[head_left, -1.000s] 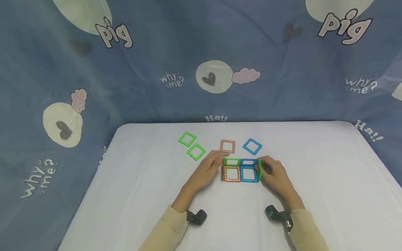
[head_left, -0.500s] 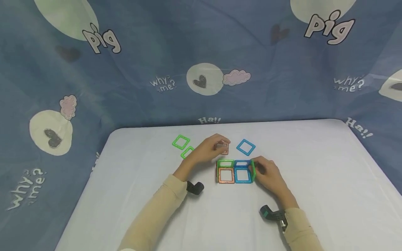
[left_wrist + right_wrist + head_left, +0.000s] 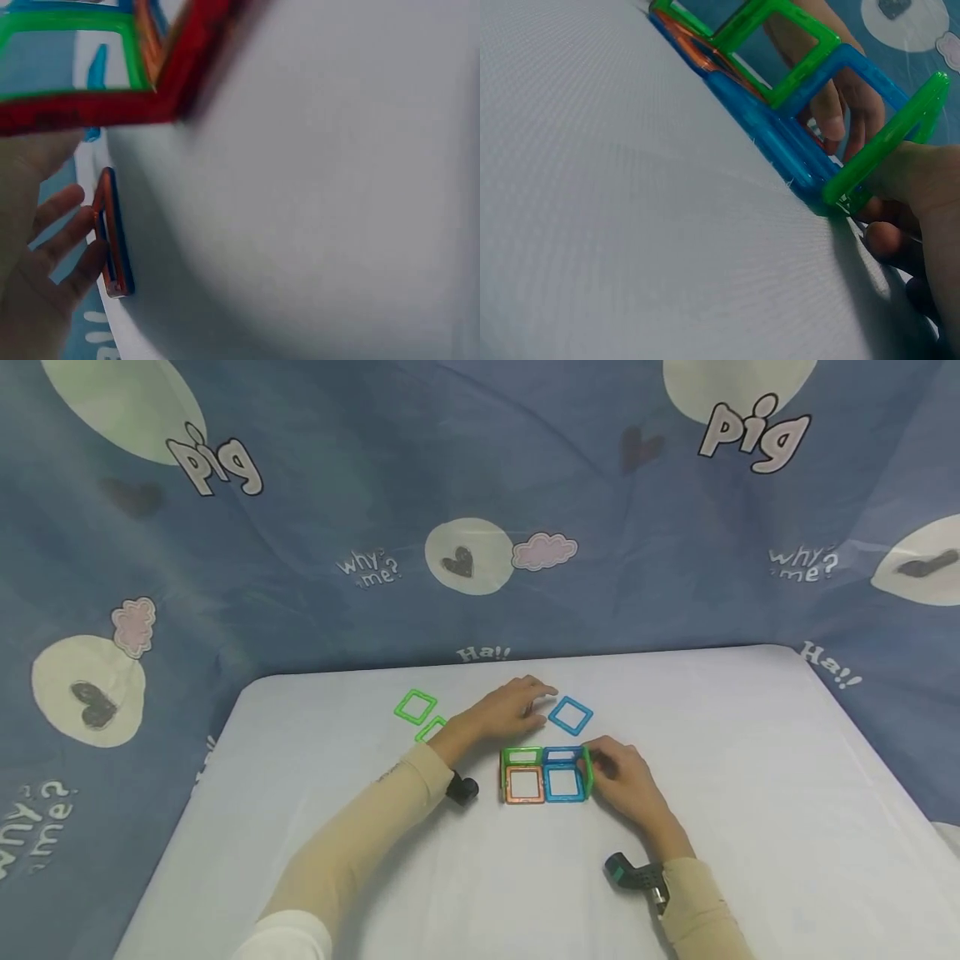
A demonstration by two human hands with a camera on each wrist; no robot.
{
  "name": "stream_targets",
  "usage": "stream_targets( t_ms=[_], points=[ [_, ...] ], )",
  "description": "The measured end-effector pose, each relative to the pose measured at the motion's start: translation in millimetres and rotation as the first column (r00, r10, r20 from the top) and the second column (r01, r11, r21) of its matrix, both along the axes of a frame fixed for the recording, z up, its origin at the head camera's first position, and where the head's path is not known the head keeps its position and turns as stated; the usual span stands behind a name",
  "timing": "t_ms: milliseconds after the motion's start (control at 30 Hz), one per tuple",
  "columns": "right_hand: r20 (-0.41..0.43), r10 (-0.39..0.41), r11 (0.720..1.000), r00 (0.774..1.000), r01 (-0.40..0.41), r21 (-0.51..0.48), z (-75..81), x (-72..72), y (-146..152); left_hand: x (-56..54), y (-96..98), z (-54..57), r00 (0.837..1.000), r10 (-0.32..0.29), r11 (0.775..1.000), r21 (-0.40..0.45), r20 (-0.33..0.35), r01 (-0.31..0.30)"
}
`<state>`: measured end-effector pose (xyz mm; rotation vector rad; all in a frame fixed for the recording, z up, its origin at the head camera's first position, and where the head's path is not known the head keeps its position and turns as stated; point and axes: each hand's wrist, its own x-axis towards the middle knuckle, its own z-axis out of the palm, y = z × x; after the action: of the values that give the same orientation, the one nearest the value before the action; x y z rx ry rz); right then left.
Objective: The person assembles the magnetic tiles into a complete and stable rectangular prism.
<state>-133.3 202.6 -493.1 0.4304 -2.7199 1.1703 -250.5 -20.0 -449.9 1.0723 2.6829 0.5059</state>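
My right hand [image 3: 630, 777] pinches the upright green square frame tile [image 3: 588, 772] at the right end of a small open structure. That structure has an orange tile [image 3: 525, 801] and a blue tile [image 3: 566, 799] in front, with green [image 3: 522, 749] and dark blue tiles behind. A red tile [image 3: 97, 109] stands on its left side. Behind it my left hand [image 3: 504, 708] reaches across, fingers spread. In the left wrist view its fingertips meet a loose orange tile [image 3: 115, 225], which the hand hides in the head view. A loose blue tile [image 3: 581, 706] lies just right of those fingers.
Two loose green tiles lie at the back left, one [image 3: 428, 712] in full and another [image 3: 426, 727] partly behind the left wrist. The white table [image 3: 712, 718] ends at a blue printed cloth [image 3: 360, 618] hanging behind.
My left hand has left the structure's left corner and moved back and right over the loose orange tile. The right hand keeps its grip on the green tile. The whole view has shifted slightly.
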Motion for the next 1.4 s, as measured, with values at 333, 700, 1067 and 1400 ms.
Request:
stream_targets(
  t_ms=[333,700,1067,1400],
  points=[
    [-0.018,0.009,1.0,1.0,-0.009,0.006,-0.9,-0.5,0.4,-8.5,6.3,1.6,0.994,-0.106,0.985,-0.142,-0.024,0.102],
    [0.006,0.017,1.0,1.0,-0.017,-0.004,-2.3,0.6,-0.1,-10.8,9.6,-7.5,0.988,-0.137,0.973,-0.197,-0.076,0.12],
    [-0.001,0.001,1.0,1.0,-0.001,0.002,-1.5,-2.6,-0.1,-17.2,13.8,-9.1,0.987,-0.117,0.981,-0.166,-0.114,0.097],
    [0.035,-0.004,1.0,0.999,0.004,0.002,-0.4,-2.3,0.2,-18.0,13.0,-8.4,0.999,-0.019,0.999,-0.05,-0.046,0.017]
  ],
)
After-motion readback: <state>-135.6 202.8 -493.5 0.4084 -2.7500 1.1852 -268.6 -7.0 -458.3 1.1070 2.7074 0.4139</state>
